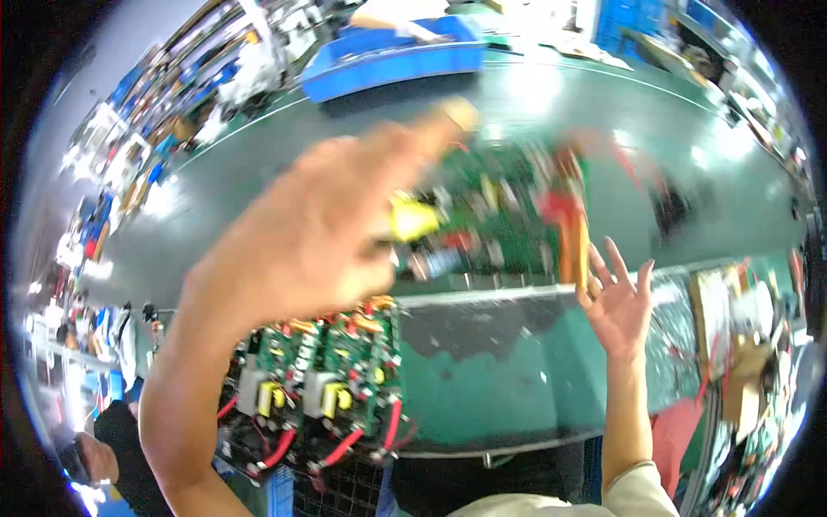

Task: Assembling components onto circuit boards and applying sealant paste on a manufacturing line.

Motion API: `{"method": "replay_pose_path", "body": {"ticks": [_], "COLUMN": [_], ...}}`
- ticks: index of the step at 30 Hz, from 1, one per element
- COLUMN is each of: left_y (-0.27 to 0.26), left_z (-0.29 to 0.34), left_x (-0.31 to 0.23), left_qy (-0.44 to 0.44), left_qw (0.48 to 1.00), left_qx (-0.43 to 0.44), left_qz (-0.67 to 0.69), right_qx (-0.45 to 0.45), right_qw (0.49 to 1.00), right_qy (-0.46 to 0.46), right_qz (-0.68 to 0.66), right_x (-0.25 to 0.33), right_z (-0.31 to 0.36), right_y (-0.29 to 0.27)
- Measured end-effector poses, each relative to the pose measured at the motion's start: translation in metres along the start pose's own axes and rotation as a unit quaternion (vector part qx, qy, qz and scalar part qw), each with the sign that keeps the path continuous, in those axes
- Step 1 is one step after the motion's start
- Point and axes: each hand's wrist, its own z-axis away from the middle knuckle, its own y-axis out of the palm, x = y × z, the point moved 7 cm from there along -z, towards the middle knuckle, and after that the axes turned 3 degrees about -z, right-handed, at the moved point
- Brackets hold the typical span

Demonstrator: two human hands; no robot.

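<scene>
A large green circuit board [487, 202], crowded with components, lies on the bench in front of me, blurred. Over its left side my left hand [314, 220] is raised close to the camera, fingers stretched toward the far right and thumb apart, smeared by motion. It hides part of the board, beside a yellow component [413, 218]. At the board's right edge stands an orange-yellow strip [573, 246] with red above it. My right hand [618, 306] is beside this strip, palm up and fingers spread; whether the thumb touches it I cannot tell.
Several similar boards with red cables [345, 448] stand together at the near left. A blue bin [396, 65] is on the far side of the bench, with another person's arm [405, 21] above it. Red and black wires [668, 202] extend right. Another person [103, 457] is at lower left.
</scene>
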Motion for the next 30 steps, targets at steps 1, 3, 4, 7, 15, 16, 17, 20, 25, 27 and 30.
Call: {"method": "replay_pose_path", "body": {"ticks": [1,3,4,7,15,16,17,20,25,27,30], "left_y": [0.013,0.062,0.081,0.138,0.233,0.231,0.224,0.175,0.174,0.182,0.165], "left_z": [0.002,0.014,0.025,0.051,0.059,0.057,0.042,0.006,0.017,0.016,0.023], "left_x": [-0.043,-0.114,-0.143,-0.195,-0.208,-0.210,-0.195,-0.171,-0.114,-0.105,-0.061], "left_qy": [0.096,0.185,0.244,0.363,0.344,0.344,0.234,-0.044,-0.186,-0.251,-0.226], "left_qw": [0.995,0.978,0.966,0.927,0.914,0.912,0.961,0.959,0.326,0.353,0.357], "left_qx": [0.008,0.082,0.066,0.052,0.070,0.073,0.091,-0.052,-0.291,-0.315,-0.355], "left_qz": [-0.007,-0.052,-0.061,-0.081,-0.206,-0.211,-0.119,0.275,0.880,0.845,0.834], "right_qx": [0.048,0.016,0.045,0.075,-0.017,-0.026,-0.022,0.104,0.146,0.112,0.115], "right_qw": [0.998,0.996,0.982,0.992,0.954,0.917,0.919,0.956,0.985,0.987,0.978], "right_qy": [0.004,-0.014,-0.002,0.049,0.082,0.056,0.055,-0.010,0.063,0.084,0.173], "right_qz": [-0.032,-0.084,-0.182,-0.084,0.289,0.393,0.389,0.273,0.067,0.072,-0.002], "right_x": [0.005,0.009,0.010,-0.035,-0.100,-0.093,-0.092,-0.094,-0.159,-0.173,-0.214], "right_z": [0.028,0.094,0.136,0.242,0.292,0.293,0.291,0.261,0.216,0.231,0.270], "right_y": [0.000,-0.017,-0.034,-0.069,-0.108,-0.099,-0.086,-0.023,0.052,0.053,0.040]}}
